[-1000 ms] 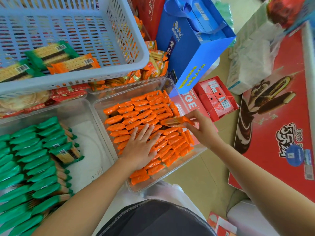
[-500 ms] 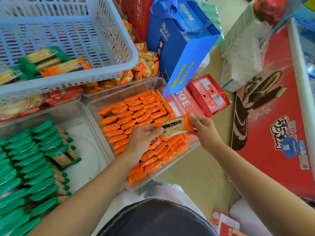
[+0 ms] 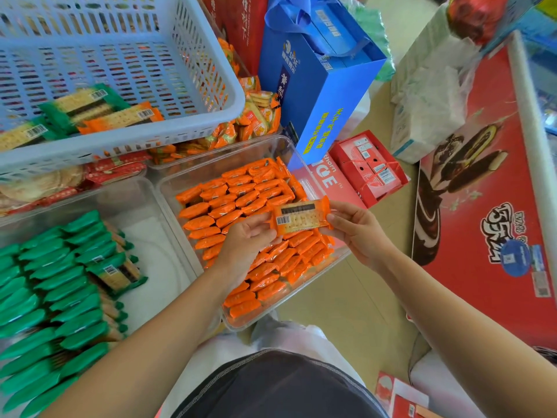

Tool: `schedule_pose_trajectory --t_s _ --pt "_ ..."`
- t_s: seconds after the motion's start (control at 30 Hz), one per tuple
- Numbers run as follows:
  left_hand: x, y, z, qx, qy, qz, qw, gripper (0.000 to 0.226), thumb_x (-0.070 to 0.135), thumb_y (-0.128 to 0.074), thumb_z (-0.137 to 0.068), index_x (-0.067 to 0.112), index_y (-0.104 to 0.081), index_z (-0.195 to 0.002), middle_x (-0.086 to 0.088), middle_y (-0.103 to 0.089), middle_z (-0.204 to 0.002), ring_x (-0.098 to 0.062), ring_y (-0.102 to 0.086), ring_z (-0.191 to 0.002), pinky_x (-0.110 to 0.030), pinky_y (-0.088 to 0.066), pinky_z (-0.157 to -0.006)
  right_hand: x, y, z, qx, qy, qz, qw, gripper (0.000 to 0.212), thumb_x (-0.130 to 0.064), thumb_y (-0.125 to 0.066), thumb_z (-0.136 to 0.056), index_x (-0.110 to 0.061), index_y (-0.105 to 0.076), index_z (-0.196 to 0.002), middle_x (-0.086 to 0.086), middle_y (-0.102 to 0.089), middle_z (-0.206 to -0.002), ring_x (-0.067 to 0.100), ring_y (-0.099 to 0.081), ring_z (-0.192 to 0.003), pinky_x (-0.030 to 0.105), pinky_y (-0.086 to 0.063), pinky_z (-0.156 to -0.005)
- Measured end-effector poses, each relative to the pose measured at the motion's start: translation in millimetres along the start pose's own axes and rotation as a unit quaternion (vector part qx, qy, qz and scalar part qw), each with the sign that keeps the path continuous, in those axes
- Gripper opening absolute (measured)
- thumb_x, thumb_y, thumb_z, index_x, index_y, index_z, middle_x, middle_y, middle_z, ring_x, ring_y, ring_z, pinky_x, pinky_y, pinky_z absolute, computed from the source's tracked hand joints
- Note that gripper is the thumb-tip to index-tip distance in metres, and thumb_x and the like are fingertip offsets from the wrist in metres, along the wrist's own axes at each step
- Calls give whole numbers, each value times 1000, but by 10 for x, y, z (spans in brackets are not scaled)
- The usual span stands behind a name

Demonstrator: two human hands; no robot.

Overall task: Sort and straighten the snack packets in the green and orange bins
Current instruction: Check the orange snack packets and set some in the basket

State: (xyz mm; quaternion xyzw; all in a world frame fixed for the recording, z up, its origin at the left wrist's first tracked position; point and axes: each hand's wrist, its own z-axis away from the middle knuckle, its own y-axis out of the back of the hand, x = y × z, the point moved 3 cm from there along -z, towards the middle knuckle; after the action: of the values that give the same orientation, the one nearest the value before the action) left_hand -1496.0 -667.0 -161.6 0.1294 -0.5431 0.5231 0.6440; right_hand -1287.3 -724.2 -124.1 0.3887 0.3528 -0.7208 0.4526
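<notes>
Together gripping one packet [image 3: 301,217], flat and barcode-up: left hand [image 3: 250,236] palm-up with fingers curled round the barcode end, right hand [image 3: 358,233] pinching the other end between thumb and fingers. Held level in the air over the near right part of the orange bin [image 3: 304,283], clear of the rows beneath.

Below, packed almost wall to wall with orange packets [image 3: 241,197] standing on edge in slanted rows. Just beside it on the left, the green bin [image 3: 156,251]: green packets [image 3: 60,282] on edge in rows along its left side, bare floor showing on its right, and one flat packet [image 3: 116,273], green, lying barcode-up on top of the rows.

Behind both bins, a white basket [image 3: 120,140] sitting over more snack packs, with a few green and orange packets loose inside. Farther right, on the floor, a blue bag [image 3: 316,86], a red box [image 3: 370,170] just beside it, and a red panel [image 3: 497,206] printed with ice-cream bars.
</notes>
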Motion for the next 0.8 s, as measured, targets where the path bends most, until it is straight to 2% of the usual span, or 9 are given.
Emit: schedule_pose_trajectory --t_s 0.07,0.13,0.27,0.33,0.4,0.5,0.57,0.7,0.8 --pt "9 4 27 20 -45 -118 992 61 9 -68 -90 27 -44 -143 8 -60 -128 -10 -63 -107 -18 -53 -81 0 17 2 12 10 3 1000 40 6 -55 -90 -10 -57 -127 11 -73 -92 23 -72 -86 27 -60 -74" --pt "24 -25 37 16 -110 -257 960 74 17 -75 -85 36 -37 -145 14 -46 -132 -3 -55 -110 -16 -51 -83 4 17 12 5 15 14 1000 47 9 -54 -91 -17 -56 -130 11 -71 -90 24 -71 -88 28 -60 -75" --pt "42 -26 31 53 -185 -409 892 50 36 -72 -86 33 -54 -133 11 -50 -121 -4 -53 -101 -25 -53 -83 -3 -6 38 -20 9 44 999 36 -1 -50 -98 -21 -62 -125 20 -62 -92 26 -69 -85 29 -59 -76" --pt "27 0 19 54 -164 -402 899 47 57 -59 -85 35 -58 -127 12 -56 -116 -2 -55 -98 -24 -50 -80 -17 2 44 -30 -1 59 998 28 -15 -46 -102 -17 -64 -123 19 -62 -93 24 -68 -78 33 -59 -73" --pt "-7 29 6 48 -117 -344 931 46 68 -46 -83 39 -63 -115 13 -64 -110 0 -59 -97 -25 -49 -82 -8 14 43 -39 2 86 996 28 -20 -49 -98 -14 -65 -120 11 -64 -95 20 -65 -83 35 -57 -75" --pt "-36 18 -22 33 -56 -252 966 59 65 -46 -92 12 -70 -101 1 -74 -91 -9 -69 -84 -32 -55 -79 1 41 58 -14 38 161 986 17 -19 -68 -89 -9 -67 -102 4 -69 -90 15 -64 -85 32 -54 -83" --pt "-3 -39 1 23 -11 -212 977 57 51 -43 -100 0 -70 -97 -8 -74 -78 -7 -68 -66 -21 -52 -67 0 49 61 14 48 168 985 11 -17 -70 -83 -8 -65 -88 -3 -70 -76 10 -64 -72 26 -54 -77" --pt "12 -109 61 5 114 -149 982 53 56 -33 -100 18 -70 -101 -10 -73 -73 -14 -64 -66 -26 -47 -69 -22 33 50 40 60 157 985 15 -18 -73 -79 -8 -62 -78 0 -66 -65 9 -59 -55 21 -53 -59" --pt "-25 -96 61 8 181 -137 974 58 57 -28 -101 15 -69 -105 -10 -74 -75 -17 -64 -70 -31 -47 -71 1 57 53 44 66 197 977 19 -19 -73 -83 -10 -58 -78 5 -59 -59 10 -52 -46 17 -46 -53"
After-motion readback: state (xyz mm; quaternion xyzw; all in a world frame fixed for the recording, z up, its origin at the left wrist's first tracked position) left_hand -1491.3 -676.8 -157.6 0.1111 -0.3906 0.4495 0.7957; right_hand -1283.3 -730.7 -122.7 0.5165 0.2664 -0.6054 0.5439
